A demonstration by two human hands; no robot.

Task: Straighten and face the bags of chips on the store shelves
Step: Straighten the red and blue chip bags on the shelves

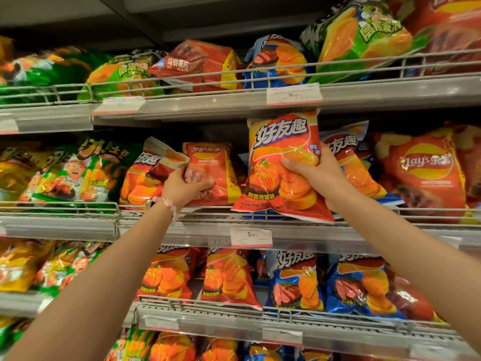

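Forearms: both reach up from the bottom corners toward the middle shelf; a beaded bracelet [170, 204] sits on the left wrist.
Left hand [183, 185]: curled around the lower part of a small red Lay's bag [208, 173], which stands on the shelf behind the wire rail [78, 205].
Right hand [318, 175]: grips the right edge of a red ridged-chip bag [283, 165], fingers across its front, thumb hidden behind; the bag is upright, label forward, lifted in front of the rail.
Bag location: between the two hands, its top corner near the price tag [292, 93] on the shelf above, its bottom hanging over the rail.
Handling: probably light, air-puffed and crinkly; the glossy film looks slippery and the chips inside would crush, so a light hold on the side seams or corners seems safer than squeezing the belly.
Neighbours: a blue-backed bag [346, 152] leans just behind the right hand; an orange bag [145, 175] tilts left of the left hand.
Edges: the rail below and the upper shelf lip bound the slot.
Open room: a dark gap shows between the hands, likely enough for the held bag.
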